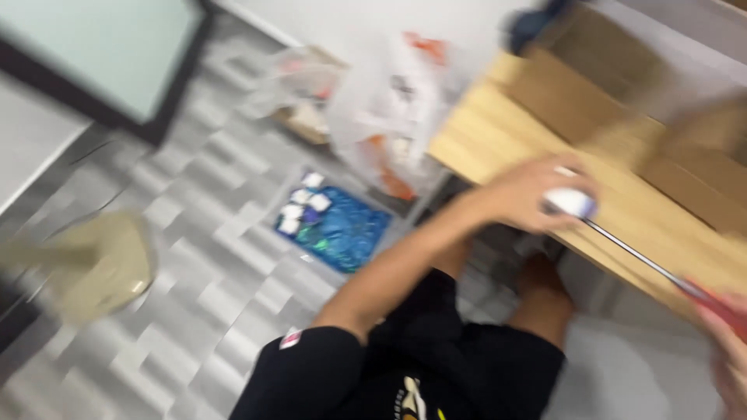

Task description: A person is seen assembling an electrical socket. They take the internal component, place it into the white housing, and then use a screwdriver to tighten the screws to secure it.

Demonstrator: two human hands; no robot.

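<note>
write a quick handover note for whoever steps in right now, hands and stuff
Left hand: closed around a small white object at the edge of the wooden table.
Right hand: at the frame's lower right, on the red handle of a thin metal tool whose tip meets the white object; grip too blurred to judge.
Cardboard boxes on the table; blue tray and plastic bags on the floor.
Progress: cannot tell.

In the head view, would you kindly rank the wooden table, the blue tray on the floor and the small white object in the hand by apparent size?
1. Wooden table, largest.
2. Blue tray.
3. Small white object, held in the left hand, smallest.
Motion blur and differing distance make true sizes unsure.
</note>
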